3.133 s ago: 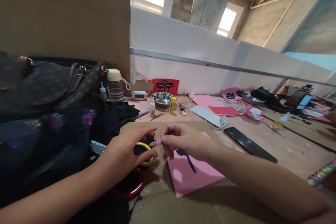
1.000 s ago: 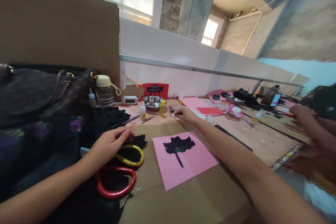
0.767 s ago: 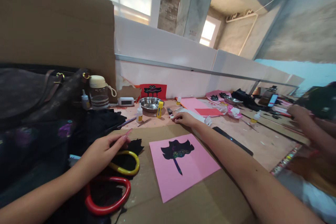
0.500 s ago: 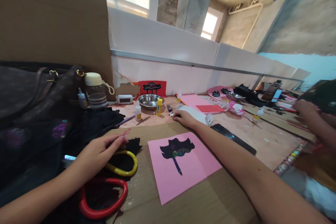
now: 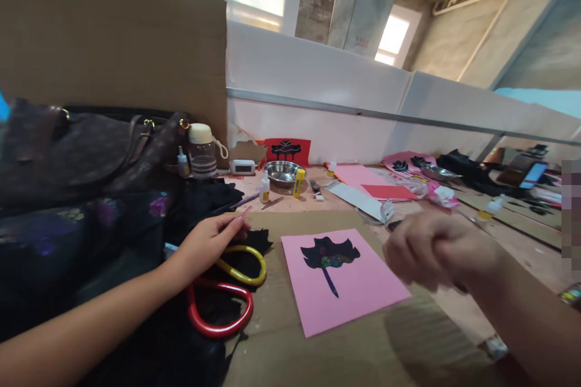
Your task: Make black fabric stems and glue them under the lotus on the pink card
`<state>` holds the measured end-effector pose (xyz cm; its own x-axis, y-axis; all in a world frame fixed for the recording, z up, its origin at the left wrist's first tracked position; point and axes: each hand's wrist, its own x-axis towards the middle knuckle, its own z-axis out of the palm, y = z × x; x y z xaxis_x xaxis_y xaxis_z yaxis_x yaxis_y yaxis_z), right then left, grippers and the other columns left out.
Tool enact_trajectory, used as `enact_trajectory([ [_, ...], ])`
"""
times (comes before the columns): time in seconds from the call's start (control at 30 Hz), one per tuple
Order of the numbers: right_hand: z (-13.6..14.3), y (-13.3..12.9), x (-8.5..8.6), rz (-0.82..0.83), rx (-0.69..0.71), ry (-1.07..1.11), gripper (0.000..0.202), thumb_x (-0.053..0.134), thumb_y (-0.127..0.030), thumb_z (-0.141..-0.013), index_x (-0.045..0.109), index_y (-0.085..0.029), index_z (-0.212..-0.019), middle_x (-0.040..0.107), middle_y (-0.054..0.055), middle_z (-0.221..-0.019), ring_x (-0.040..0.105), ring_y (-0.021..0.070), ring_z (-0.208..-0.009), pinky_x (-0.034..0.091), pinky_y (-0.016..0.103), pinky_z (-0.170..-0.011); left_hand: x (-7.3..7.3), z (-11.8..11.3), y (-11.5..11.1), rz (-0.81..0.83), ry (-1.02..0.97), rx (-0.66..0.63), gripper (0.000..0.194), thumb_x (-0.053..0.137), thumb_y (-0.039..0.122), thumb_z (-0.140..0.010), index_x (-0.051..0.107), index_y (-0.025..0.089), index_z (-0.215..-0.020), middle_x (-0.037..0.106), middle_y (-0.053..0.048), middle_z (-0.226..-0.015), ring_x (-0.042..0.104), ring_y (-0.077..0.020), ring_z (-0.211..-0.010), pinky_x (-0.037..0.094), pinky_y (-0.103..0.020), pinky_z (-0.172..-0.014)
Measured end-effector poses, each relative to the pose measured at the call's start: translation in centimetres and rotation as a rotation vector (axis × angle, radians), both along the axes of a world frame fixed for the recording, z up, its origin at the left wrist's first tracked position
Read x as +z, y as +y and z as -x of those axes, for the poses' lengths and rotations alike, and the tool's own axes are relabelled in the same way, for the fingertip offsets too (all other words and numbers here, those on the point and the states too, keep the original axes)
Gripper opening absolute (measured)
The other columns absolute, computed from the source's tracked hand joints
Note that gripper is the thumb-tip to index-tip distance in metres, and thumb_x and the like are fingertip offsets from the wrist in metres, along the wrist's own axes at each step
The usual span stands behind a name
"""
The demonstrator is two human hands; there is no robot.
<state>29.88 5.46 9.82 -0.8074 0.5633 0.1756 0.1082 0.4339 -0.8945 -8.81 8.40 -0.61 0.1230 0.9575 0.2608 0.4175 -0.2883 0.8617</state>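
My left hand (image 5: 220, 236) is closed in a pinch on a thin pink strip (image 5: 247, 211), whose kind is unclear. Beneath it are large scissors with one yellow and one red handle loop (image 5: 221, 331); their blades are hidden. Black cut paper (image 5: 258, 242) lies around them. My right hand (image 5: 436, 251) is blurred, fingers curled, right of a pink sheet (image 5: 313, 308). What it holds, if anything, I cannot make out. A dark flat slab shows partly behind it. On the pink sheet sits a black leaf-shaped cutout (image 5: 324, 250) with glittery patches and a stem.
Cardboard (image 5: 272, 314) lies under the pink sheet. Behind stand a glue bottle (image 5: 264, 187), a yellow glue stick (image 5: 298, 183), a metal bowl (image 5: 285, 174) and a lidded jar (image 5: 202, 151). Handbags (image 5: 91, 151) crowd the left. Pink and red paper (image 5: 389, 192) lies back right.
My right hand has drawn back from the far table edge toward the right of the pink sheet. My left hand keeps its pinch. The view has swung left.
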Motion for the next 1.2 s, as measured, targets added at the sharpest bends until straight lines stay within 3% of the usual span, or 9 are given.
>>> enact_trajectory([
  [0.07, 1.8, -3.4, 0.9, -0.03, -0.027, -0.121, 0.022, 0.065, -0.043, -0.1, 0.071, -0.023, -0.092, 0.07, 0.004, -0.079, 0.066, 0.0149, -0.069, 0.052, 0.027, -0.062, 0.3, -0.1, -0.1, -0.009, -0.013, 0.014, 0.053, 0.056, 0.069, -0.087, 0.078, 0.021, -0.089, 0.081, -0.006, -0.082, 0.075, -0.0283, -0.081, 0.059, -0.035, -0.076],
  [0.17, 6.5, -5.8, 1.1, -0.197, -0.183, -0.347, 0.018, 0.059, -0.034, -0.103, 0.07, -0.027, -0.116, 0.074, 0.005, -0.104, 0.069, 0.0183, -0.093, 0.054, 0.03, -0.08, 0.9, 0.0, -0.3, -0.037, -0.017, 0.037, 0.053, 0.056, 0.068, -0.087, 0.078, 0.02, -0.086, 0.079, -0.006, -0.08, 0.073, -0.0268, -0.08, 0.057, -0.034, -0.077],
  [0.37, 16.8, -3.9, -1.6, -0.42, -0.072, -0.521, 0.033, 0.062, -0.021, -0.094, 0.064, -0.018, -0.127, 0.074, 0.011, -0.115, 0.071, 0.0254, -0.095, 0.052, 0.032, -0.075, 2.9, 1.2, -0.2, -0.124, -0.045, 0.081, 0.055, 0.057, 0.07, -0.087, 0.077, 0.018, -0.09, 0.078, -0.008, -0.084, 0.07, -0.0249, -0.082, 0.055, -0.033, -0.078],
  [0.53, 21.7, -1.9, -4.5, -0.618, -0.072, -0.678, 0.046, 0.071, -0.037, -0.091, 0.062, -0.012, -0.129, 0.073, 0.019, -0.116, 0.071, 0.0344, -0.099, 0.052, 0.038, -0.075, 3.8, 2.2, 0.4, -0.172, -0.071, 0.106, 0.059, 0.055, 0.072, -0.088, 0.077, 0.017, -0.092, 0.078, -0.009, -0.086, 0.071, -0.0259, -0.082, 0.055, -0.035, -0.077],
  [0.7, 23.3, -1.6, -4.4, -0.645, -0.083, -0.822, 0.043, 0.065, -0.026, -0.088, 0.062, -0.009, -0.128, 0.072, 0.024, -0.114, 0.073, 0.0319, -0.082, 0.047, 0.034, -0.058, 3.9, 2.1, 0.3, -0.199, -0.078, 0.094, 0.057, 0.056, 0.07, -0.088, 0.077, 0.017, -0.089, 0.078, -0.008, -0.085, 0.07, -0.0252, -0.081, 0.055, -0.034, -0.076],
  [0.9, 24.5, -0.2, -3.6, -0.626, -0.01, -0.917, 0.069, 0.073, -0.017, -0.068, 0.057, -0.004, -0.134, 0.079, 0.019, -0.093, 0.071, 0.029, -0.067, 0.038, 0.029, -0.044, 4.0, 2.0, 0.3, -0.233, -0.084, 0.085, 0.056, 0.058, 0.07, -0.087, 0.078, 0.018, -0.086, 0.077, -0.007, -0.08, 0.07, -0.0246, -0.077, 0.055, -0.033, -0.072],
  [1.03, 23.1, 0.6, -2.2, -0.626, 0.001, -0.8, 0.054, 0.064, -0.017, -0.077, 0.061, -0.013, -0.131, 0.079, 0.013, -0.104, 0.073, 0.0245, -0.079, 0.045, 0.027, -0.054, 4.9, 2.4, 0.1, -0.302, -0.108, 0.116, 0.051, 0.059, 0.067, -0.088, 0.078, 0.019, -0.086, 0.078, -0.006, -0.082, 0.07, -0.0244, -0.077, 0.055, -0.032, -0.073],
  [1.13, 20.7, 0.2, -0.5, -0.633, -0.057, -0.703, 0.061, 0.061, -0.016, -0.081, 0.056, -0.019, -0.142, 0.073, 0.011, -0.126, 0.072, 0.0235, -0.096, 0.049, 0.026, -0.066, 6.4, 2.9, -0.7, -0.382, -0.147, 0.206, 0.045, 0.057, 0.06, -0.093, 0.076, 0.019, -0.088, 0.076, -0.003, -0.082, 0.068, -0.0215, -0.078, 0.054, -0.03, -0.075],
  [1.2, 18.8, -0.3, 0.3, -0.618, -0.146, -0.694, 0.064, 0.063, -0.018, -0.083, 0.055, -0.021, -0.146, 0.074, 0.011, -0.124, 0.071, 0.0243, -0.095, 0.048, 0.027, -0.066, 7.4, 3.1, -1.4, -0.425, -0.178, 0.269, 0.042, 0.053, 0.054, -0.097, 0.074, 0.018, -0.091, 0.074, -0.002, -0.084, 0.065, -0.0187, -0.08, 0.052, -0.028, -0.077],
])
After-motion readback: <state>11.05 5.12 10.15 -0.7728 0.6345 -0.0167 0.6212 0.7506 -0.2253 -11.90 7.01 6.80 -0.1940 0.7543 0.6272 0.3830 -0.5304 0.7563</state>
